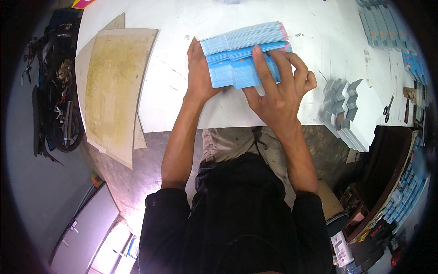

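Left hand: your left hand [199,75] grips the left end of the blue cards, its fingers up along that side and its thumb mostly hidden.
Right hand: your right hand [279,98] is spread over the right part of the cards, index fingertip on them; whether thumb and fingers pinch any, I cannot tell.
Blue cards: the thick stack of blue cards [222,75] is between your hands, near the front edge of the table, tilted a little, with notched edges and a paler bundle along the far side.
Table: the white table [169,89] spreads out around your hands, scuffed in places.
To your left: large yellowed boards [118,77] overlap and hang past the table's front edge.
To your right: grey-white cards [362,112] with zigzag edges sit in stacks; scissors [388,109] lie just beyond them.
Far right corner: more blue bundles [382,28] stand in a row.
Beyond the table, left: a motorbike [64,100].
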A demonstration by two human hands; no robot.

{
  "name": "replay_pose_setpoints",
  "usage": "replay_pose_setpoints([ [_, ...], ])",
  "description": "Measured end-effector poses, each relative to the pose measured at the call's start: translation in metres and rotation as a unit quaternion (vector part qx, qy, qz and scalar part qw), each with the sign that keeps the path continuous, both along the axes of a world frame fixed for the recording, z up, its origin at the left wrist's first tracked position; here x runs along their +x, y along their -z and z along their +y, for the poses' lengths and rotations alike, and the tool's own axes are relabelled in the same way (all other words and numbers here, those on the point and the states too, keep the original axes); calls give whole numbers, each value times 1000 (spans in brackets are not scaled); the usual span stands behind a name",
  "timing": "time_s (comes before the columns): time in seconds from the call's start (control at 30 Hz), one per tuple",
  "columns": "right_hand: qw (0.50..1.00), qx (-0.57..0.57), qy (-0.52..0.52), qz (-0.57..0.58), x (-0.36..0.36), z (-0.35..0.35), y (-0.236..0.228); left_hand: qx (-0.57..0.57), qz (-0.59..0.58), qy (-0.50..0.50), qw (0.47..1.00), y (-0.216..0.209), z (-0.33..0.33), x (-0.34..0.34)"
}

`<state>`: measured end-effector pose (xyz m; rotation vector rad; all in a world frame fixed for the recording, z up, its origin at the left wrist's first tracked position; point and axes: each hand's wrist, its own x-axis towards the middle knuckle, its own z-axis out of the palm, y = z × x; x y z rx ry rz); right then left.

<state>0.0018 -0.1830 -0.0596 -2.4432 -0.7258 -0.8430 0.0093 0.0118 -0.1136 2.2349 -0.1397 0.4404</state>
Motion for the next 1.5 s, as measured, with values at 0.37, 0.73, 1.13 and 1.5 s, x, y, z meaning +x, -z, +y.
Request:
replay_pose_setpoints([
  [0.37,987,-144,-47,57,8,3,-61,84,11,13,996,0,3,4],
  [0.73,995,87,-18,49,-28,-85,-152,-23,18,-5,1000,2,5,7],
  [1.13,609,720,220,249,-90,-207,-108,-25,74,-24,997,-21,-4,3],
  [1.5,595,702,262,292,-89,-174,-105,15,20,42,999,-6,6,2],
])
